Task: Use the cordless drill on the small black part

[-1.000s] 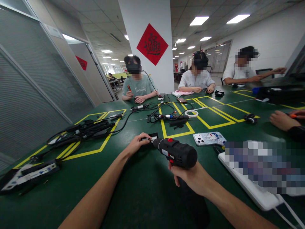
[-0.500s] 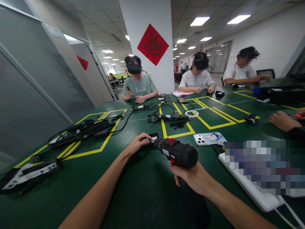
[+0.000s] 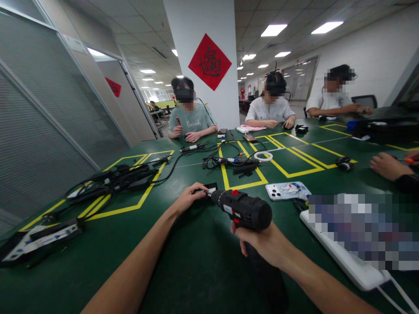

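1. My right hand point(image 3: 265, 242) is wrapped tight round the grip of a black cordless drill point(image 3: 244, 210), which points away from me and a little to the left, just above the green surface point(image 3: 196, 270).
2. The drill's bit tip meets a small black part point(image 3: 206, 190) lying on the surface just inside the near yellow line.
3. My left hand point(image 3: 188, 197) rests on that small black part, fingers point(image 3: 199, 188) pressed down on its near-left edge, pinning it flat.
4. My two hands are apart, with the drill's nose between them.
5. Right of the drill lies a phone point(image 3: 287, 190) in a pale cartoon case, face down, near but not touching the tool.
6. Beyond the part, a bundle of black cables point(image 3: 229, 160) and a white ring point(image 3: 263, 155) lie in the yellow-marked boxes.
7. To my left, more black cables point(image 3: 114, 179) sprawl across the yellow lines, and a long black and white device point(image 3: 39, 240) lies near the edge.
8. A white keyboard-like slab point(image 3: 347, 261) sits at my right.
9. Another person's hand point(image 3: 388, 165) rests on the surface at far right, and three people sit along the far side.
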`<state>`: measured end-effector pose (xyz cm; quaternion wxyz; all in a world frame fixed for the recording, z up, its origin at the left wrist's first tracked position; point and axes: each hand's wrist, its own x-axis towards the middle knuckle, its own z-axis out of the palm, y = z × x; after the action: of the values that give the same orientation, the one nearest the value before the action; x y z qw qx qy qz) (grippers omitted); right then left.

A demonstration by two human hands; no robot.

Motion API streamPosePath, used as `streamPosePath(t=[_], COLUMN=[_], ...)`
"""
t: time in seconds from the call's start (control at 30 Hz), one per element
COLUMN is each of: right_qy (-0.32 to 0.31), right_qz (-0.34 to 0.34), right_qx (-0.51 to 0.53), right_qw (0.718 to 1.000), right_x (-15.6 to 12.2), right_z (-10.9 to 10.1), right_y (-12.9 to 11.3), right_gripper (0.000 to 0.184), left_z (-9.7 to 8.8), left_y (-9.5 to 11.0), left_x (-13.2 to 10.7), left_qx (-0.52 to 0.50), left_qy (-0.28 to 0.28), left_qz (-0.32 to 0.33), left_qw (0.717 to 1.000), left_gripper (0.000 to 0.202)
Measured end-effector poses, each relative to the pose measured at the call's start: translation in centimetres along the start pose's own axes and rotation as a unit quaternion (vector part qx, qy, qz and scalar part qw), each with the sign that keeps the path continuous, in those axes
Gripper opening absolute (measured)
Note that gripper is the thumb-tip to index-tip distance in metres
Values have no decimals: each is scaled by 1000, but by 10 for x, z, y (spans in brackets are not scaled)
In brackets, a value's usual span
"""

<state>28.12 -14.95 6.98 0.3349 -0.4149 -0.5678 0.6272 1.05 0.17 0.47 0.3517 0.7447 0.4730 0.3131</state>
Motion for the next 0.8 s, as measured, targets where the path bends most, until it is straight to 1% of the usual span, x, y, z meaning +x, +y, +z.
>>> streamPosePath(t=[0.13,0.23,0.33,0.4,0.53,0.8], right_qy=[-1,6,1,-1,-10,0], right_qz=[11,34,71,84,85,81], right_qx=[17,43,71,84,78,60], right_qw=[1000,998,995,993,993,995], right_x=[0,-2,-6,-9,-12,-9], right_z=[0,-1,-7,-12,-18,-12], right_y=[-1,-5,-10,-12,-13,-3], right_gripper=[13,13,16,20,18,18], left_z=[0,1,1,1,1,2], left_y=[0,1,1,1,3,5], left_x=[0,0,1,1,0,0], left_qx=[-6,-13,-11,-6,2,12], left_qy=[1,8,9,10,14,17], left_qz=[4,7,14,17,16,6], left_qw=[1000,1000,1000,1000,1000,1000], left_gripper=[26,25,24,24,26,30])
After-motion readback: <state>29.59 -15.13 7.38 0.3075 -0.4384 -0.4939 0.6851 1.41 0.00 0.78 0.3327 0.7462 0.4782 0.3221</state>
